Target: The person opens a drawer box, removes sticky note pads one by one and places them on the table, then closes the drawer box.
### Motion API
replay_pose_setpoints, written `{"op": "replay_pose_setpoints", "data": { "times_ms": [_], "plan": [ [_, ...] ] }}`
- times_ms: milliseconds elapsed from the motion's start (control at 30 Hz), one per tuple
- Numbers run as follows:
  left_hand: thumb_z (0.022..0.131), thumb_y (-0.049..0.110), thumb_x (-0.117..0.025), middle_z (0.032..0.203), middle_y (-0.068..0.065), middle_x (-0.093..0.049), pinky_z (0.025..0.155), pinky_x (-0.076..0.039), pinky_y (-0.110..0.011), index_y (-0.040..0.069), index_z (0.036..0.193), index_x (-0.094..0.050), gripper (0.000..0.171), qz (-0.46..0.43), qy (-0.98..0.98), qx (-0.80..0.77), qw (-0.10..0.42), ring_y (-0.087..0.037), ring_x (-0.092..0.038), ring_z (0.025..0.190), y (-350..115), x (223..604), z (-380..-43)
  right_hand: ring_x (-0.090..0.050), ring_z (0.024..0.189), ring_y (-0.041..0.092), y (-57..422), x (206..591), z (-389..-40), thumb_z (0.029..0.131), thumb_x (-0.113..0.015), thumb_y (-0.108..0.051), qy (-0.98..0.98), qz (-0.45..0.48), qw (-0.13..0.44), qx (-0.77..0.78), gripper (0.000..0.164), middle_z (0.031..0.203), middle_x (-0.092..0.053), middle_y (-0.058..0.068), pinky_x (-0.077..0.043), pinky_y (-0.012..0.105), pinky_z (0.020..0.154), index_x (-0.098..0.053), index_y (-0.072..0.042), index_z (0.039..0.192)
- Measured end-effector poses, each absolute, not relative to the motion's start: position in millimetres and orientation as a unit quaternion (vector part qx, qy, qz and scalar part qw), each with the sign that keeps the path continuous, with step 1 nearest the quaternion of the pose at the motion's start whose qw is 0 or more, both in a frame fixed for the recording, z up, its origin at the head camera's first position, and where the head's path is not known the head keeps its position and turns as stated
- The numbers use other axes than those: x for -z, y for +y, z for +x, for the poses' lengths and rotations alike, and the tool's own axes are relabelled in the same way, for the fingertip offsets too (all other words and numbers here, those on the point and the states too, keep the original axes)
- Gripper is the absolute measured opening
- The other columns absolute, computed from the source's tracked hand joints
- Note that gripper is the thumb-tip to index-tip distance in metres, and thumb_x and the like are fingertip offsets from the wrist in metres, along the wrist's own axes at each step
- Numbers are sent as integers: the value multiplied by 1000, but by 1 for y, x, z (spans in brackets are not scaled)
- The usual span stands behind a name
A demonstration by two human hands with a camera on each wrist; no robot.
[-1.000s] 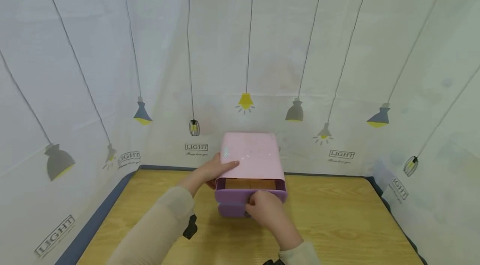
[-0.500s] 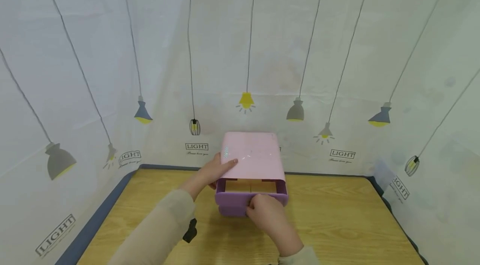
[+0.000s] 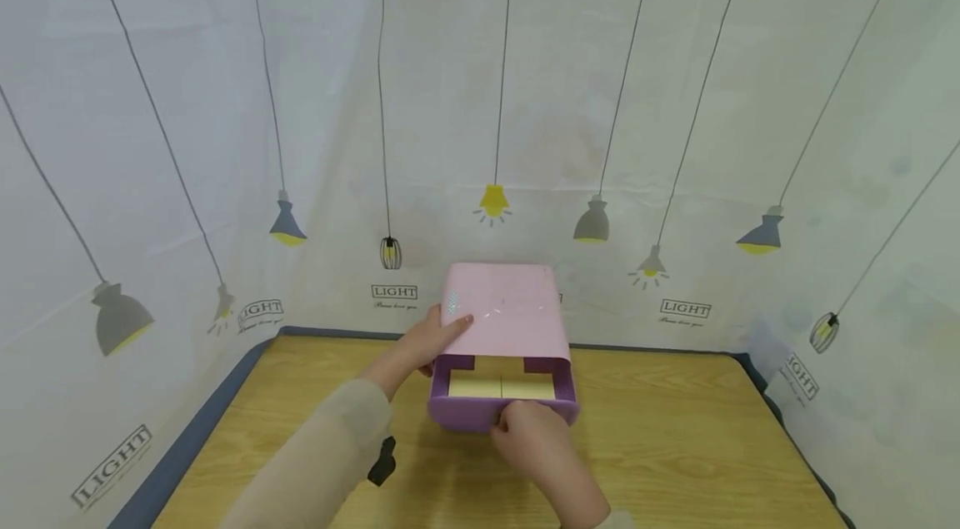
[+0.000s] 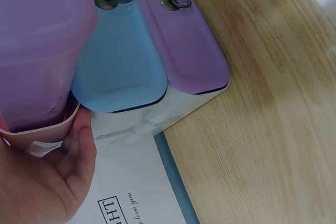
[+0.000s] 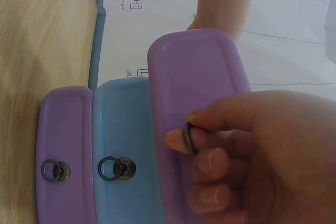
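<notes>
A small drawer cabinet (image 3: 506, 308) with a pink top stands on the table against the backdrop. Its top purple drawer (image 3: 465, 415) sticks out, open, and pale yellow contents (image 3: 474, 384) show inside. My left hand (image 3: 423, 344) holds the cabinet's left side, thumb on the top and fingers down the side wall. At the drawer front, my right hand (image 3: 536, 439) grips the metal ring pull (image 5: 189, 138), a finger through the ring and the thumb against it. Below, a blue drawer (image 5: 128, 124) and another purple drawer (image 5: 65, 124) sit closed, each with a ring.
The wood-grain table (image 3: 697, 437) spreads out on both sides of the cabinet. A white backdrop (image 3: 690, 137) printed with hanging lamps rises behind and along the sides. Dark blue edging (image 3: 645, 347) runs along the table's back.
The top drawer has slid farther out toward me with my right hand on its ring, so more of the pale contents shows. My left hand stays on the cabinet.
</notes>
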State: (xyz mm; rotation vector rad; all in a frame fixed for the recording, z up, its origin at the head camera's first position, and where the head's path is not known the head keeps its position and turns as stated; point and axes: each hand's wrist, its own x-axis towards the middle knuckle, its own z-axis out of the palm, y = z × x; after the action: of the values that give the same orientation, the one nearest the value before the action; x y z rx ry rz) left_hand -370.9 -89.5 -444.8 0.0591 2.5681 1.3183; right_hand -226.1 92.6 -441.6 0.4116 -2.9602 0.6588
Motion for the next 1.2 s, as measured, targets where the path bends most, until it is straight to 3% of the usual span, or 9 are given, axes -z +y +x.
{"op": "replay_pose_setpoints", "data": {
  "times_ms": [233,567,1200],
  "plan": [
    [73,76,-40,104,-17,-52,49,-50,-37,14,141,-17,95,27,882,-453,125,-26,-57,70,-89,444,-371,-30,40,7,93,441,-219,79,-59,-21,-967,141,49,-206,41,43,-32,-10,-30,24,38,-33,-19,46],
    [73,76,-39,91,-12,-55,50,-50,-38,14,141,-17,94,26,874,-469,126,-25,-58,67,-87,451,-370,-29,40,6,96,446,-208,80,-60,-23,-968,138,37,-208,44,43,-31,-10,-30,23,39,-32,-19,47],
    [76,75,-36,96,-14,-54,50,-50,-37,17,141,-17,90,24,877,-466,116,-26,-57,69,-90,447,-371,-30,41,7,93,446,-196,79,-59,-21,-968,152,57,-193,41,43,-31,-10,-31,23,40,-33,-19,48]
  ]
}}
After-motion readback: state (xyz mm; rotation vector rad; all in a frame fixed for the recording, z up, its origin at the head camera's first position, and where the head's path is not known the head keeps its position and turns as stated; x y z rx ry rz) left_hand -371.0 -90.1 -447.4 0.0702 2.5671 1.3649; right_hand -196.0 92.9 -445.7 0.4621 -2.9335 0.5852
